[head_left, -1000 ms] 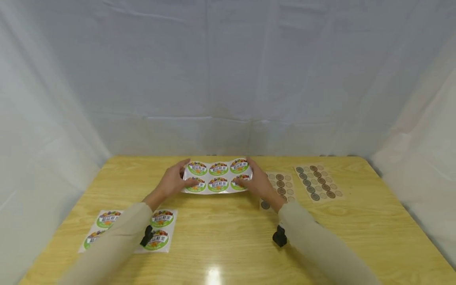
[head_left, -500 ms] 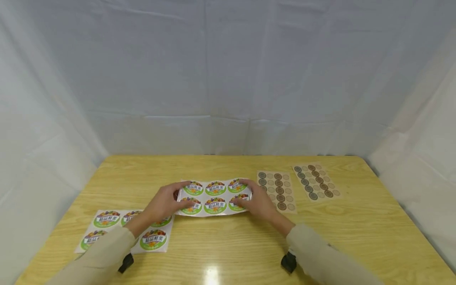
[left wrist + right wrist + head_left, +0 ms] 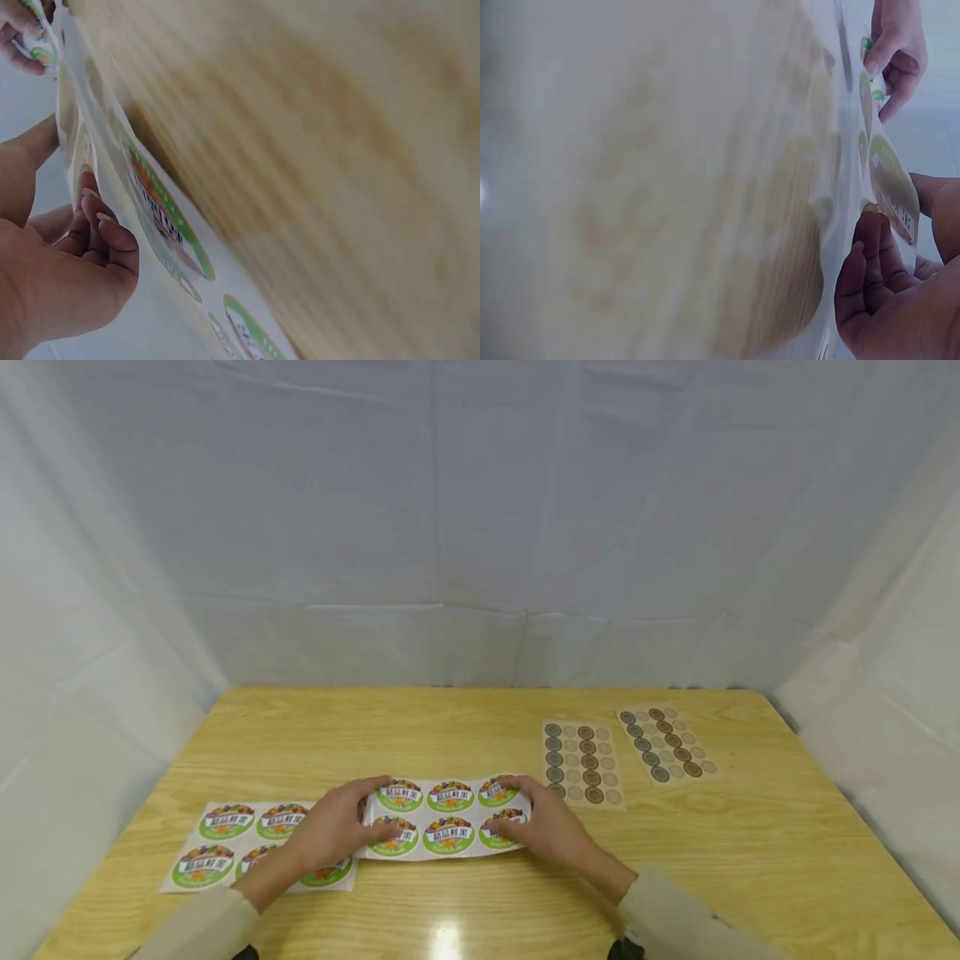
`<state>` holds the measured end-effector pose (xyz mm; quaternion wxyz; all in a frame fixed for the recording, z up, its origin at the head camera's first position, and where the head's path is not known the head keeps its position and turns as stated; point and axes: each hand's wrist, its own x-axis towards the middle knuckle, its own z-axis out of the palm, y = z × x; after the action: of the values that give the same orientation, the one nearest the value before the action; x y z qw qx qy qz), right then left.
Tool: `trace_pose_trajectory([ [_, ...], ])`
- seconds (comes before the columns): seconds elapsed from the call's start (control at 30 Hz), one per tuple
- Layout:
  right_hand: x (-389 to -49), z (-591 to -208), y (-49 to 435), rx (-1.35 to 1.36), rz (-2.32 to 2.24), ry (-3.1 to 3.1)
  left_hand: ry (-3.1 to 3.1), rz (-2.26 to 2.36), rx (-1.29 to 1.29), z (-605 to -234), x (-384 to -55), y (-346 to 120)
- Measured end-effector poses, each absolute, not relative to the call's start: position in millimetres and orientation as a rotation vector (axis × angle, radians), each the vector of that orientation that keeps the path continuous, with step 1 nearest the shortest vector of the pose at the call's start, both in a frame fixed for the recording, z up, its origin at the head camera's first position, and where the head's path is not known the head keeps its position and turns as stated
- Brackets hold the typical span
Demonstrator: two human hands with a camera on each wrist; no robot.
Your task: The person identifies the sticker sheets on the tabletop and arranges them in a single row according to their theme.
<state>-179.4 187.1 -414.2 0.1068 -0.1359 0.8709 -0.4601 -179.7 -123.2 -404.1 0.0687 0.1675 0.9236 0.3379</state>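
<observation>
Between my two hands is a white sticker sheet (image 3: 448, 814) with two rows of oval green fruit labels, bowed slightly. My left hand (image 3: 337, 822) pinches its left end, thumb on the printed face and other fingers behind. At the right end my right hand (image 3: 551, 827) grips it the same way. In the left wrist view, curled fingers (image 3: 97, 214) show under the sheet, close above the tabletop. A second sheet of the same fruit stickers (image 3: 247, 843) lies flat at the left, partly covered by my left hand and forearm.
Two tan sheets of small round stickers lie at the right: one sheet (image 3: 581, 764) near the middle, the other sheet (image 3: 667, 743) farther back. The wooden table (image 3: 450, 727) has white sheeting (image 3: 480, 527) behind it and on both sides.
Both hands have brought the held sticker sheet down the view, toward the person, still gripping its ends. The tan round-sticker sheet beside the right arm is now fully uncovered.
</observation>
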Motion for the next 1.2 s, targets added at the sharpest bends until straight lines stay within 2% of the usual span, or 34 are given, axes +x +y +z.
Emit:
trace_pose_trajectory([
  [0.23, -167, -411, 191, -0.397, -1.170, 2.668, 2.795, 0.926, 0.423, -407, -168, -120],
  [0.5, -159, -408, 192, -0.446, -0.948, 2.774, 2.961, 0.707, 0.502, -410, -162, -117],
  [0.97, -155, -406, 194, -0.548, -0.705, 2.832, 3.020, 0.619, 0.524, -409, -159, -122],
  [1.2, -154, -404, 195, -0.650, -0.443, 2.939, 3.075, 0.572, 0.588, -409, -157, -121],
])
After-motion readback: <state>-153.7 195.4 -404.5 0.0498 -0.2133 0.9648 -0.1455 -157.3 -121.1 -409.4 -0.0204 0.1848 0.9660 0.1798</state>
